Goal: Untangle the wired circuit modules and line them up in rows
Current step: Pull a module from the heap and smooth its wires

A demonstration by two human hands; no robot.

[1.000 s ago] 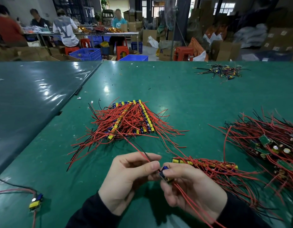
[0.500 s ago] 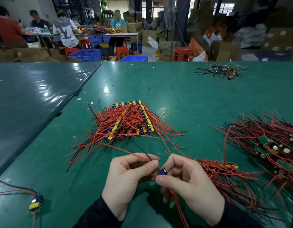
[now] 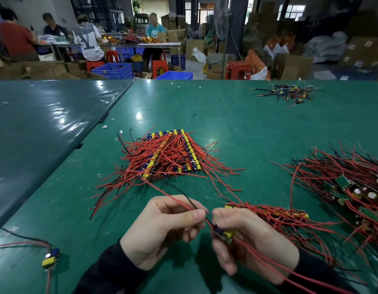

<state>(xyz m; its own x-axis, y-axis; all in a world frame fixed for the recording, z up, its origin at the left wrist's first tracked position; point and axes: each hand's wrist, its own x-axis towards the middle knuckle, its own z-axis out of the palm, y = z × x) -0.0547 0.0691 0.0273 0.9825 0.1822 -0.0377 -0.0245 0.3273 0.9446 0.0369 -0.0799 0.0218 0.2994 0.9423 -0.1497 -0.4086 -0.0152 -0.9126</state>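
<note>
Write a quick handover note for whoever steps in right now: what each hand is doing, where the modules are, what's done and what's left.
Left hand: pinches the wires of one module.
Right hand: holds that module above the table.
Done: rows of modules lined up at centre; a short row just beyond the right hand.
Left: place the held module; sort the tangled pile at right. One stray module lies near left; a small heap far right.

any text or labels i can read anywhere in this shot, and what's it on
"YL": large grey letters on the back of the white shirt of a person seated at the far table; partly blurred, so the reading is uncertain.
Printing on the cardboard box beside the red stool: too small and blurred to read.
White labels on the stacked boxes at far right: unreadable.
Green circuit boards in the tangled pile: no legible markings.
</note>
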